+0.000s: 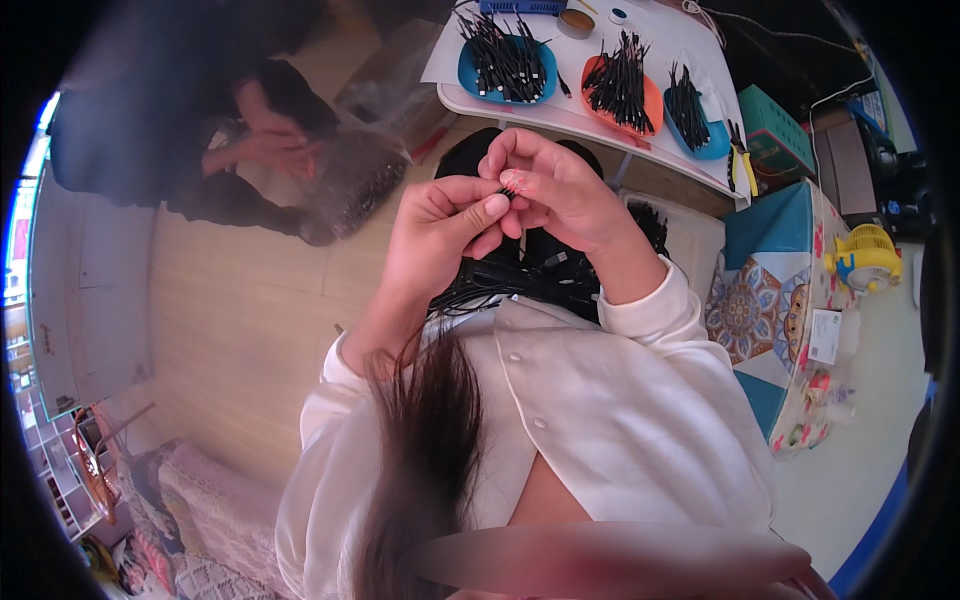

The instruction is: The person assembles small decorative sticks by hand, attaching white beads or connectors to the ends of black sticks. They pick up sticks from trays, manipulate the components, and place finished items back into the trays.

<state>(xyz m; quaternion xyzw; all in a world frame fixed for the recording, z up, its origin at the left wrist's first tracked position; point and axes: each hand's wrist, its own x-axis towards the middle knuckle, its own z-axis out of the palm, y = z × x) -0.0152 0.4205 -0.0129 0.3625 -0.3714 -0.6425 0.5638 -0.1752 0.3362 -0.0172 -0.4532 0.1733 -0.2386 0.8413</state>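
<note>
Left hand (440, 225) and right hand (555, 190) together pinch a small black connector (509, 190) above a bundle of black cables (520, 280); desk (690, 40) beyond.

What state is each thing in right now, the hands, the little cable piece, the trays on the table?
left hand: closed, pinching the small black connector
right hand: closed on the same connector
small black connector: held between both hands
left blue tray: heaped with black cables
orange tray: filled with black cables
right blue tray: holding black cables
</note>
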